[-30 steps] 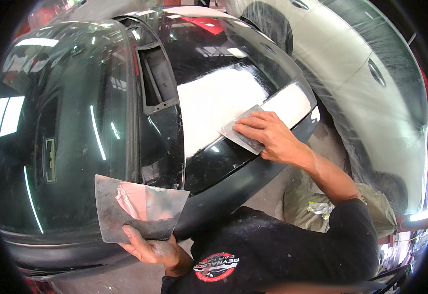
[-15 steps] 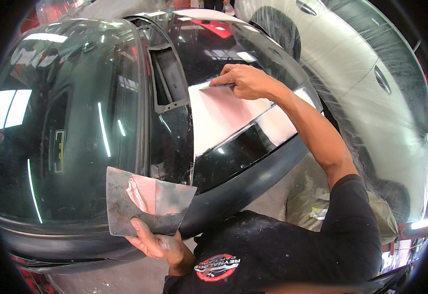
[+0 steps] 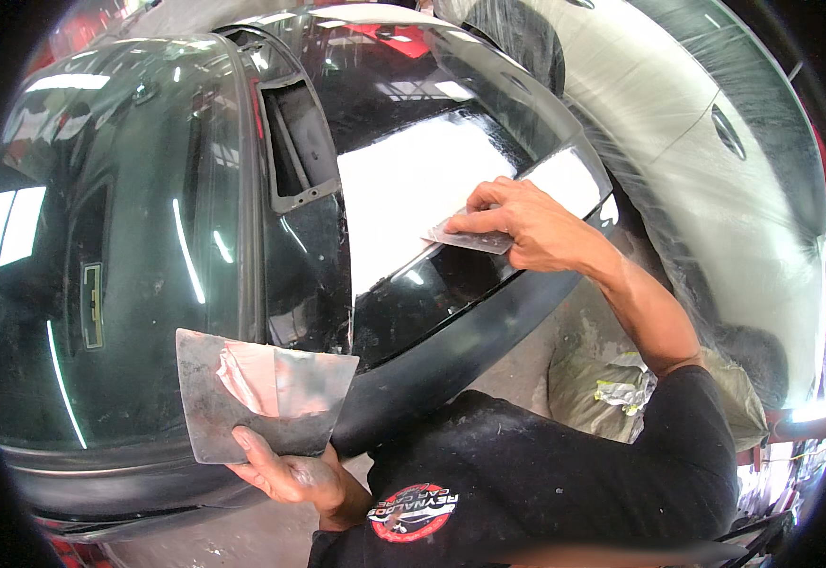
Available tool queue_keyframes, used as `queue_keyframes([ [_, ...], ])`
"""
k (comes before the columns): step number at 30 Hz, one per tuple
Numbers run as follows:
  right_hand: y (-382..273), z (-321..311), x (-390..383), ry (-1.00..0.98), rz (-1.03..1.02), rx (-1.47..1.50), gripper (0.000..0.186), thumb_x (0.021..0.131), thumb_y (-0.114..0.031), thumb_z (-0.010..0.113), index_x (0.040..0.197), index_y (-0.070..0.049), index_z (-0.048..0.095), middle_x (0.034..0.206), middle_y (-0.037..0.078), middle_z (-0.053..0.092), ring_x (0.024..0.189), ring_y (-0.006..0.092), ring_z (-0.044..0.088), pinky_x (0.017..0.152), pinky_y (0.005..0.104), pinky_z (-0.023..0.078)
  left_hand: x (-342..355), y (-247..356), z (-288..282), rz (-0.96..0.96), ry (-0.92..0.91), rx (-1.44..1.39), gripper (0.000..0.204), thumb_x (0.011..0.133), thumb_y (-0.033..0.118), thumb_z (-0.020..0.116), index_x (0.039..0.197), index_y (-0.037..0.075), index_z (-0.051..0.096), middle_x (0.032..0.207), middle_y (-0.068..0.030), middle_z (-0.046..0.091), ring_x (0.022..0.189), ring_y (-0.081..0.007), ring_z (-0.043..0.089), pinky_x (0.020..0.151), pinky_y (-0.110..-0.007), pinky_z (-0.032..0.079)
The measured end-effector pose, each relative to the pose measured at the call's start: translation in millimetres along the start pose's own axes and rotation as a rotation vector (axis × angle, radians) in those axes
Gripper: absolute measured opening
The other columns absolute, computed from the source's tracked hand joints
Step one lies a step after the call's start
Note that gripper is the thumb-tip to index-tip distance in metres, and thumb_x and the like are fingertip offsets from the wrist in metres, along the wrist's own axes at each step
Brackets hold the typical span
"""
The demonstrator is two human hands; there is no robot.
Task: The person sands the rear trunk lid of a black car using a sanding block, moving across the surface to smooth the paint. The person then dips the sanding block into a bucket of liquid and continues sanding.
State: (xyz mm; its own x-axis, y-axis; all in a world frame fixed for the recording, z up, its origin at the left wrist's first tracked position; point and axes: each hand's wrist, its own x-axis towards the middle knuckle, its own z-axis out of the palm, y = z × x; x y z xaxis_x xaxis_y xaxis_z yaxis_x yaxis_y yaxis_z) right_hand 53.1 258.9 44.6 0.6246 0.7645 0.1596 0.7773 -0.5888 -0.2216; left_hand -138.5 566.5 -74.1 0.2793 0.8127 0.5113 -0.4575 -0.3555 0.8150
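My left hand (image 3: 290,478) grips a flat grey mixing board (image 3: 206,417) by its near edge, thumb on top. A smear of pink body filler (image 3: 250,374) lies on the board. My right hand (image 3: 538,225) pinches a thin grey spreader (image 3: 477,239), its fingers pressed on top of the blade. The spreader sits at the lower edge of a whitish filled patch (image 3: 403,185) on the black car panel (image 3: 413,312). A second whitish patch (image 3: 569,180) lies to the right, across a panel seam.
Dark glass (image 3: 148,312) fills the left side of the car. An open recess (image 3: 301,142) with raised edges lies beside the patch. At the right stands a light-coloured car (image 3: 678,123) under clear plastic sheeting. A stuffed sack (image 3: 574,388) rests on the floor near my right arm.
My right hand has drawn the spreader down and to the right, from the patch's upper part to its lower edge. The patch looks whiter now. My left hand still holds the board.
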Motion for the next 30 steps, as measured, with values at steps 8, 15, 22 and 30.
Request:
queue_keyframes([
  [8, -12.3, 8.9, 17.8, 0.233, 0.032, 0.037, 0.069, 0.064, 0.005, 0.060, 0.129, -0.017, 0.063, 0.113, 0.015, 0.060, 0.106, 0.0342, 0.058, 0.087, 0.0430, 0.048, 4.0, 15.5, 15.8, -0.137, 0.075, -0.243, 0.047, 0.084, -0.008, 0.066, 0.130, -0.004, 0.057, 0.133, -0.0269, 0.047, 0.121, -0.0412, 0.052, 0.100, -0.048, 0.050],
  [15, -21.7, 35.5, -21.3, 0.065, 0.064, 0.014, 0.082, 0.061, 0.013, 0.056, 0.137, -0.018, 0.059, 0.123, 0.015, 0.054, 0.119, 0.0331, 0.051, 0.103, 0.0427, 0.039, 2.9, 9.5, 6.5, 0.024, -0.018, -0.026, 0.035, 0.094, 0.002, 0.057, 0.129, -0.004, 0.057, 0.137, -0.0265, 0.045, 0.125, -0.0413, 0.050, 0.103, -0.050, 0.048],
  [22, 14.2, -2.9, 31.5, 0.331, 0.056, -0.126, 0.070, 0.074, 0.009, 0.051, 0.134, -0.024, 0.061, 0.127, 0.014, 0.057, 0.111, 0.0333, 0.055, 0.094, 0.0435, 0.044, 4.8, 20.8, 22.2, -0.146, 0.072, -0.147, 0.039, 0.094, 0.009, 0.059, 0.131, -0.003, 0.055, 0.139, -0.0233, 0.046, 0.125, -0.0365, 0.051, 0.106, -0.048, 0.044],
  [30, 46.2, 23.3, 113.4, 0.019, 0.114, -0.102, 0.068, 0.075, 0.008, 0.051, 0.131, -0.027, 0.064, 0.118, 0.009, 0.060, 0.104, 0.0293, 0.055, 0.088, 0.0422, 0.046, 3.1, 35.9, 37.5, -0.040, 0.039, -0.043, 0.056, 0.092, 0.022, 0.062, 0.138, -0.005, 0.046, 0.140, -0.0197, 0.048, 0.126, -0.0296, 0.051, 0.105, -0.043, 0.042],
])
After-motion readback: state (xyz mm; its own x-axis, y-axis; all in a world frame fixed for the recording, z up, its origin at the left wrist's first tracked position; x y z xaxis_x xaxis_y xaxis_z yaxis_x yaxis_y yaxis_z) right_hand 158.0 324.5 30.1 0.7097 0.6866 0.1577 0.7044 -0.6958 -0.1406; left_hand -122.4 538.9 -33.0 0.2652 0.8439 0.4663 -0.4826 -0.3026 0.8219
